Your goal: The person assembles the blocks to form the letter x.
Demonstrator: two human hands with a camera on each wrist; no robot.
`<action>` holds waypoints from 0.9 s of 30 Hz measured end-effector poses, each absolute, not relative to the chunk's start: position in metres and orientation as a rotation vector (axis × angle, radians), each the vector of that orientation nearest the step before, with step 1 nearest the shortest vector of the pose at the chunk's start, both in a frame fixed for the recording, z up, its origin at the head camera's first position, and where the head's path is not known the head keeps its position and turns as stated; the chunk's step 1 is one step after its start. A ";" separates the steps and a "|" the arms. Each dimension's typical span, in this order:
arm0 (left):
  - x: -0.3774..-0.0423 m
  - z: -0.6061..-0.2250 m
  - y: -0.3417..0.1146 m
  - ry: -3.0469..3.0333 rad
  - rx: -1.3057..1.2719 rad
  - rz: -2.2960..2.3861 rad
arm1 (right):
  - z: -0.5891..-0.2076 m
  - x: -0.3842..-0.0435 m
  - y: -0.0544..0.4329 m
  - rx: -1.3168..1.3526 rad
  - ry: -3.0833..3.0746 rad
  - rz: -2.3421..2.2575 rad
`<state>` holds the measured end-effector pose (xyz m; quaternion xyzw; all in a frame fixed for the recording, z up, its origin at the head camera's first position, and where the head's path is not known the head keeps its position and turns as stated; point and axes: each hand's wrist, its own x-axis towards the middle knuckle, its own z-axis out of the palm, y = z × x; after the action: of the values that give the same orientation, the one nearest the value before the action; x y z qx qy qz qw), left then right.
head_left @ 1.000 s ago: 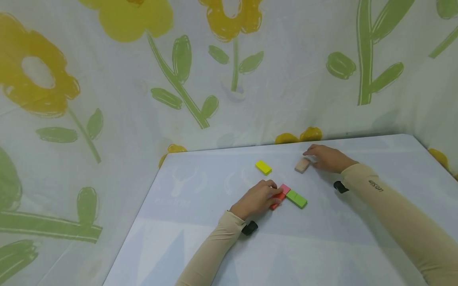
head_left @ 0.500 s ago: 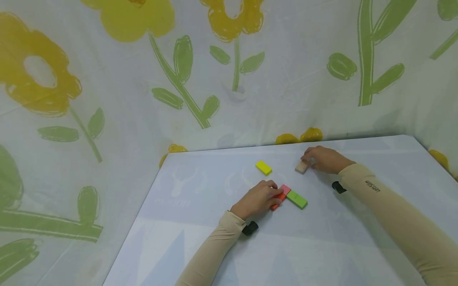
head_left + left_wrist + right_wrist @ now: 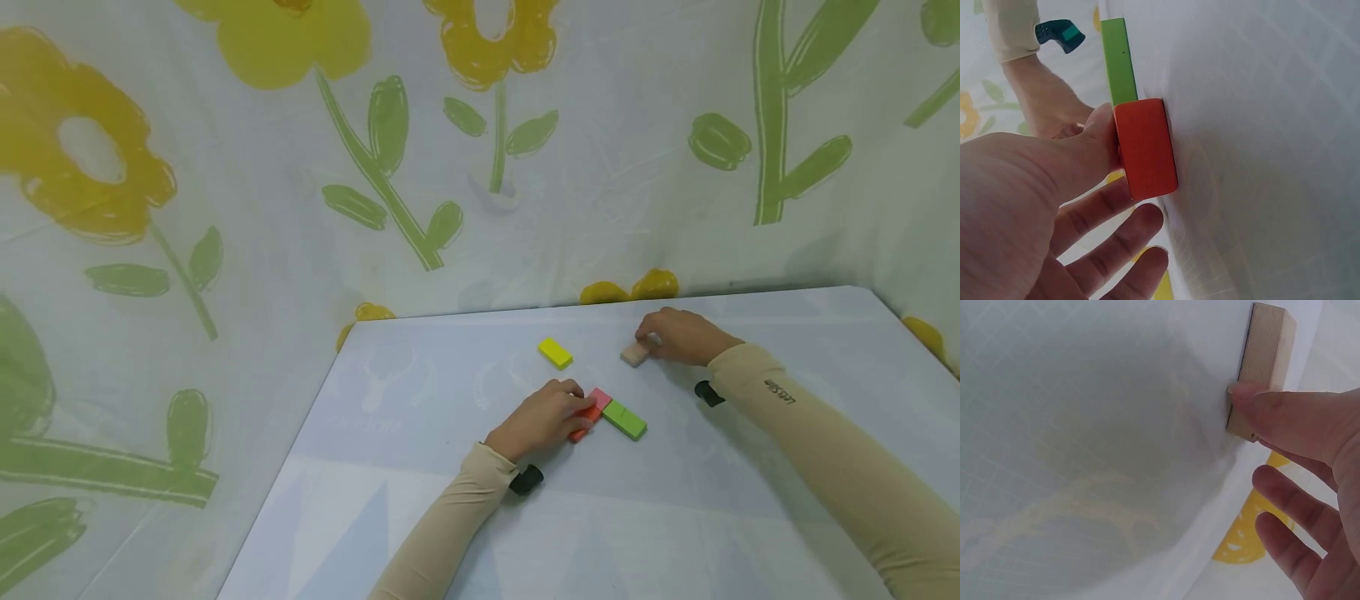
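My left hand (image 3: 540,418) holds a red block (image 3: 1146,149) between thumb and fingers, its other fingers spread beside it. A pink block (image 3: 599,398) touches the far end of the red one, partly covered by fingertips. Against these lies a green block (image 3: 625,420), pointing away to the right. Farther back, my right hand (image 3: 686,335) pinches a plain wooden block (image 3: 1265,350) lying on the table; the thumb presses its near face and the index finger is mostly hidden behind it.
A yellow block (image 3: 556,353) lies on the table, left of the wooden one. The pale patterned table (image 3: 675,517) ends at a flower-print cloth (image 3: 585,183) hanging behind it. Black wrist cameras sit under both sleeves.
My right hand has come down and slightly left onto the wooden block, and its fingers have closed on it. The left hand and coloured blocks stay in place.
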<state>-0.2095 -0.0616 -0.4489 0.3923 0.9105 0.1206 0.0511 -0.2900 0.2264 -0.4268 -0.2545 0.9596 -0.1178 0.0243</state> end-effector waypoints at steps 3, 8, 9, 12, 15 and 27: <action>-0.209 -0.447 -0.061 2.771 1.191 0.368 | -0.427 -0.289 0.227 -0.774 2.967 -0.368; -0.208 -0.446 -0.061 2.770 1.184 0.365 | -0.426 -0.287 0.229 -0.800 2.957 -0.369; -0.208 -0.446 -0.061 2.770 1.183 0.365 | -0.426 -0.287 0.228 -0.803 2.953 -0.370; -0.208 -0.445 -0.062 2.770 1.188 0.366 | -0.426 -0.287 0.228 -0.816 2.945 -0.368; -0.207 -0.445 -0.062 2.770 1.197 0.371 | -0.427 -0.288 0.228 -0.817 2.945 -0.357; -0.209 -0.446 -0.063 2.769 1.218 0.384 | -0.426 -0.287 0.229 -0.857 2.941 -0.332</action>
<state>-0.2085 -0.0632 -0.4460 0.3991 0.9071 0.1259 0.0460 -0.2871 0.2286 -0.4257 -0.2779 0.9541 -0.1076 0.0302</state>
